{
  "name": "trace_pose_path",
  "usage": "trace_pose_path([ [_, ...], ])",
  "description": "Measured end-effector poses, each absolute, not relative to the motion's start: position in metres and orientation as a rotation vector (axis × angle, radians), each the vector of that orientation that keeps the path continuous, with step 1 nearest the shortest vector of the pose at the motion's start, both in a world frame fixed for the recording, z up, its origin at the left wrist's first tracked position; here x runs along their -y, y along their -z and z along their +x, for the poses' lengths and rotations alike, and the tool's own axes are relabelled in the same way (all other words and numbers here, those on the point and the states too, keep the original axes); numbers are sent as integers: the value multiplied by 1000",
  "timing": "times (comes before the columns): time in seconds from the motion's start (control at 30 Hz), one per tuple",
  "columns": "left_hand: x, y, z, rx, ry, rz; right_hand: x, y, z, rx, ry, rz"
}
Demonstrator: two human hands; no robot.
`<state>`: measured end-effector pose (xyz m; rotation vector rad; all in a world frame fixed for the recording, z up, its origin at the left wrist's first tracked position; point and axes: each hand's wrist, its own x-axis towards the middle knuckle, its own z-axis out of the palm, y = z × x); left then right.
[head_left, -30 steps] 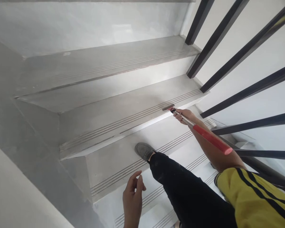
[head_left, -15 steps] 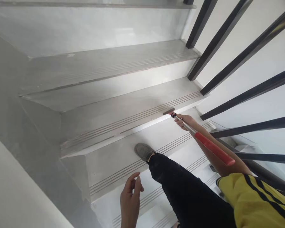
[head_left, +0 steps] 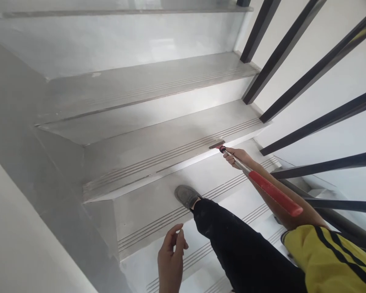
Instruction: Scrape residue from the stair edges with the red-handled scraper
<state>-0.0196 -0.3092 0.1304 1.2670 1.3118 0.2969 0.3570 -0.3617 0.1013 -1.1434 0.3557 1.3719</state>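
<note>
My right hand [head_left: 238, 156] grips the metal shaft of a long scraper [head_left: 262, 183] with a red grip at its near end. Its flat blade [head_left: 217, 144] lies on the grooved front edge of a grey stair tread [head_left: 158, 150], near the tread's right end. My left hand [head_left: 171, 260] hangs free at the bottom of the view, fingers loosely curled, holding nothing. My leg in black trousers [head_left: 240, 248] reaches forward, with a grey shoe [head_left: 186, 196] planted on the step below the scraped tread.
Grey tiled steps rise toward the top of the view, each with grooved nosing strips. Black railing bars [head_left: 295, 36] slant across the right side before a white wall. A grey wall [head_left: 24, 228] closes the left side.
The view has shifted slightly; the blade stays on the tread's edge near the right end. My left hand has stayed low with little movement.
</note>
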Motion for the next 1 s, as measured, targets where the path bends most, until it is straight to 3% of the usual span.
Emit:
trace_pose_path([
  [0.23,309,-128,-18,-1336,-331,1248,349,-118,370,-500,-1458,-936],
  [1.0,289,-138,-3,-1407,-347,1391,340,-106,363,-381,-1341,-957],
])
